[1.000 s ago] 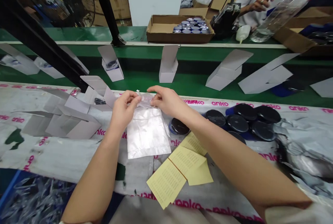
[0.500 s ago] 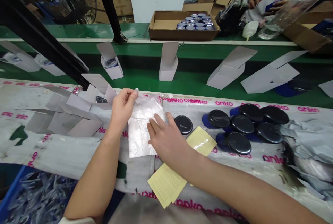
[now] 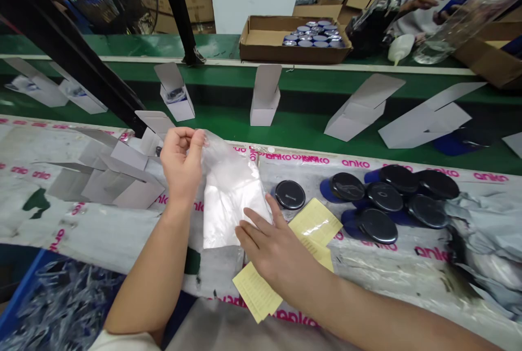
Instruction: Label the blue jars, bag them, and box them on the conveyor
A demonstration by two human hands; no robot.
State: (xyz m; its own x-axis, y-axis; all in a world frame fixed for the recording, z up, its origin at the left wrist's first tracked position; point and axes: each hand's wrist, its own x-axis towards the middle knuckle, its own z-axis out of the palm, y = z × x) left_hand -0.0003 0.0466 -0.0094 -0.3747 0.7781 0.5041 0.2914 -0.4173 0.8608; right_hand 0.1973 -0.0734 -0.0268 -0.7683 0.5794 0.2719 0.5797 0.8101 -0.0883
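Down from the top of the clear plastic bag [image 3: 230,204] since a moment ago, the right hand [image 3: 274,250] with fingers [image 3: 256,225] spread open against its edge, the left hand [image 3: 181,163] pinching the top closed; seemingly a bag-opening step, calling for parting the top.

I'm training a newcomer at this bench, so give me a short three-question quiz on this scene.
1. Which hand pinches the top of the clear plastic bag?
2. True or false: the lone black disc lies apart from the yellow printed sheets.
3. What fills the open cardboard tray beyond the green belt?
A. Loose bags
B. Round tins
C. Rolls of tape

Key:
1. The left hand
2. True
3. B
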